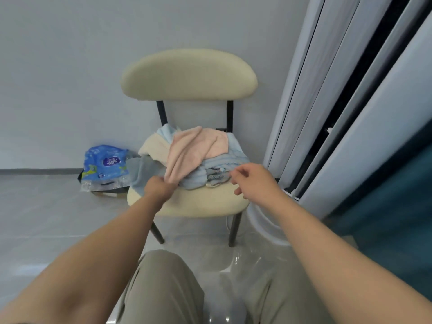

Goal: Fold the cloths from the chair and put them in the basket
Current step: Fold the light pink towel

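A cream chair (pixel 201 202) with black legs stands against the wall, with a heap of cloths on its seat. On top lies a pink cloth (pixel 194 148); under it are a light blue cloth (pixel 224 160), a cream cloth (pixel 154 146) and a grey cloth (pixel 142 174) hanging off the left side. My left hand (pixel 159 187) grips the pink cloth's lower end at the seat's front left. My right hand (pixel 252 181) hovers over the blue cloth's front edge, fingers loosely spread, holding nothing. No basket is in view.
A blue plastic pack (pixel 105 169) lies on the floor left of the chair, by the wall. White sliding door panels (pixel 327 113) and a dark teal surface (pixel 397 206) stand close on the right. My knees (pixel 163 288) are below, on the shiny tiled floor.
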